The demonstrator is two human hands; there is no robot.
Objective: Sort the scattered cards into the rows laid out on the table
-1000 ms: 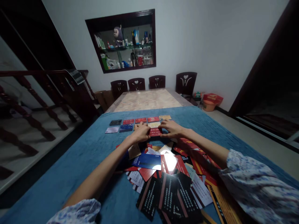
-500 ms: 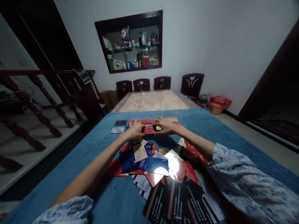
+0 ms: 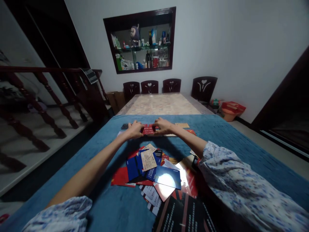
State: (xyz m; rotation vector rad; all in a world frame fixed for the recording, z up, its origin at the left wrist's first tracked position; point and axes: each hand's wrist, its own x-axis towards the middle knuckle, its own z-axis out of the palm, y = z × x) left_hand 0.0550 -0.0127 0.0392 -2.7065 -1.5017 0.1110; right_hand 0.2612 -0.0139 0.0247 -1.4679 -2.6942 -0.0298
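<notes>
Both my arms reach far across a blue cloth (image 3: 224, 141). My left hand (image 3: 134, 129) and my right hand (image 3: 164, 126) hold a red card (image 3: 148, 130) between them by its two short ends, fingers curled on it. The card sits among rows of laid-out cards: a dark card (image 3: 124, 126) at the left end, a tan card (image 3: 182, 125) and a red card (image 3: 191, 131) at the right. Close to me lies a loose pile of cards (image 3: 156, 170) in red, blue, black and white, some glaring with reflected light.
Beyond the cloth the bare marble tabletop (image 3: 162, 104) runs to several dark wooden chairs (image 3: 204, 87) at the wall. A glazed wall niche (image 3: 142, 40) holds bottles and a plush toy. A stair railing (image 3: 48, 96) stands left; a red basin (image 3: 231, 109) sits on the floor at right.
My hands have carried the red card farther away, from the near row up into the rows of cards. The view has shifted forward, so the pile sits lower in the frame.
</notes>
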